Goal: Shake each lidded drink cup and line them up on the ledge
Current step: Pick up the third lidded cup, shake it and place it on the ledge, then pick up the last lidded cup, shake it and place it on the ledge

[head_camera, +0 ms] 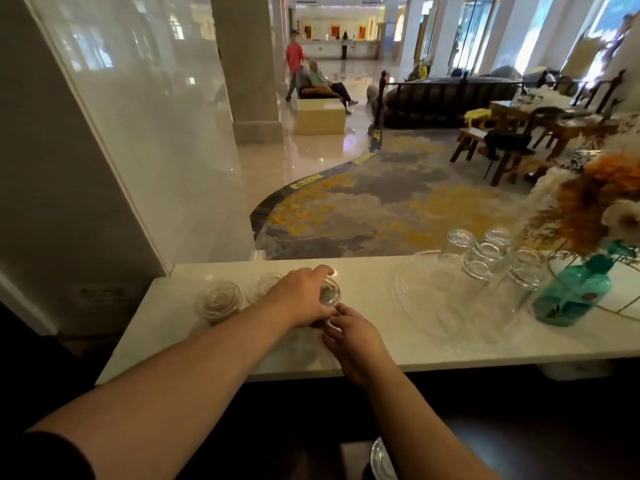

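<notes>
Three clear lidded drink cups stand in a row on the pale marble ledge (363,351). The left cup (217,301) holds a brownish drink under a domed lid. The middle cup (260,287) is partly hidden behind my left hand. My left hand (303,296) wraps over the right cup (329,292), its fingers around the lid and side. My right hand (349,336) touches the same cup low on its near side with its fingertips.
A clear glass tray (415,306) with several upturned glasses (485,259) sits to the right. A teal bottle vase (571,296) of dried flowers stands at the far right. A glass pane rises at the left. People sit and walk in the lobby beyond.
</notes>
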A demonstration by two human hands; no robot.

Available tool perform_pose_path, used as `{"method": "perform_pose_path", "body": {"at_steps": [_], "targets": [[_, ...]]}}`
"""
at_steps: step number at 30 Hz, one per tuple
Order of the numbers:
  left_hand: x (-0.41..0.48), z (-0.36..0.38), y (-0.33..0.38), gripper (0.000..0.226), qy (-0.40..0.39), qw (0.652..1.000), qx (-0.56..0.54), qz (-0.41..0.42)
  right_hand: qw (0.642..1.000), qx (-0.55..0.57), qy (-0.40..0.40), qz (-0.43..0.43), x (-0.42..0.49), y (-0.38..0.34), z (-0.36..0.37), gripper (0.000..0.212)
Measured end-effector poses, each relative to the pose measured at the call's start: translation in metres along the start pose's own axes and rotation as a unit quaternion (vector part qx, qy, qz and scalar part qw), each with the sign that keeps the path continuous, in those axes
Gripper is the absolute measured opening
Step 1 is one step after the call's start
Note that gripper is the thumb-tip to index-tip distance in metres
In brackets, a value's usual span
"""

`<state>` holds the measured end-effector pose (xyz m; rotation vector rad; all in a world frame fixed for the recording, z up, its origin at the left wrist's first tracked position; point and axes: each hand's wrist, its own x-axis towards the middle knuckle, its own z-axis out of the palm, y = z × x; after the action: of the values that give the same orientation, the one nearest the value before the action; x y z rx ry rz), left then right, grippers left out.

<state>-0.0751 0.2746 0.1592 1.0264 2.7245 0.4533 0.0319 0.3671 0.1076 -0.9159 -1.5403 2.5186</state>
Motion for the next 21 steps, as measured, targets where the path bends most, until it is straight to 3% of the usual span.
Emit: {"method": "perform_pose_path", "body": {"at_steps": [5, 10, 14, 18, 21], "targets": [[-0.014, 0.016, 0.011, 0.086, 0.019, 0.999, 0.014, 0.03, 0.999, 0.001, 0.032, -0.005, -0.008, 0.005, -0.022, 0.048], [-0.06, 0.069, 0.054, 0.058, 0.03, 0.986, -0.024, 0.165, 0.993, 0.076, 0.091, 0.005, -0.047, 0.027, -0.095, 0.04], [-0.085, 0.148, 0.071, 0.066, -0.08, 0.977, -0.009, 0.196, 0.973, 0.123, 0.193, 0.037, -0.075, 0.076, -0.16, 0.04], [-0.091, 0.224, 0.07, 0.108, -0.229, 0.96, 0.036, 0.157, 0.953, 0.072, 0.274, 0.106, -0.092, 0.137, -0.195, 0.034], [-0.092, 0.256, 0.066, 0.118, -0.276, 0.948, 0.065, 0.142, 0.949, 0.085, 0.256, 0.163, -0.097, 0.172, -0.197, 0.036]]}}
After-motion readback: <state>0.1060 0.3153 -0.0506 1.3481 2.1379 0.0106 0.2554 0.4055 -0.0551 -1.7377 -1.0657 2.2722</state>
